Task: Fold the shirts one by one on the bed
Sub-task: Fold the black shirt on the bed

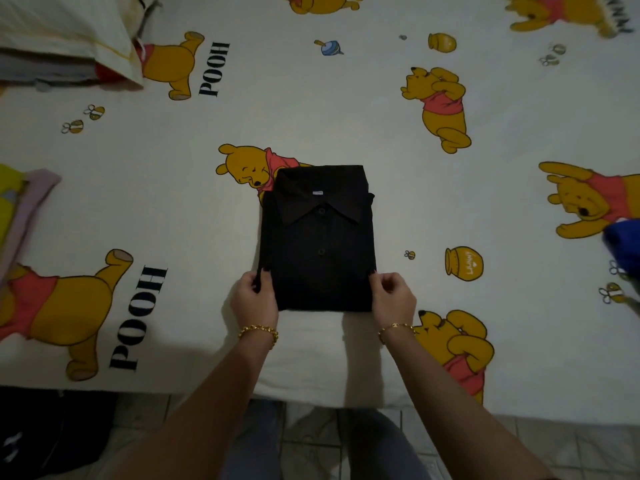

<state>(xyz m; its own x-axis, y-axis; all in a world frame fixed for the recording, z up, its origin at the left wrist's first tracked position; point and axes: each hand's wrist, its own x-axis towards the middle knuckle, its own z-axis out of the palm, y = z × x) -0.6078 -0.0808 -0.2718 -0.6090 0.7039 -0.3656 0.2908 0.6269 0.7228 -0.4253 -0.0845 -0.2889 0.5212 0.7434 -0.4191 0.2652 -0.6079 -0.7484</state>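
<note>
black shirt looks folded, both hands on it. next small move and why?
Probably lift the black shirt and carry it to the folded pile at the left. It lies as a neat rectangle, collar up, and the left hand and right hand grip its near side edges.

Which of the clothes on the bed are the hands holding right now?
The black collared shirt in the middle: left hand and right hand grip its near corners. The blue garment and the pink-and-yellow pile lie apart, untouched.

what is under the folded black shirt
The black shirt lies on the printed bedsheet, covering part of a bear print. Anything else beneath is hidden.
</note>
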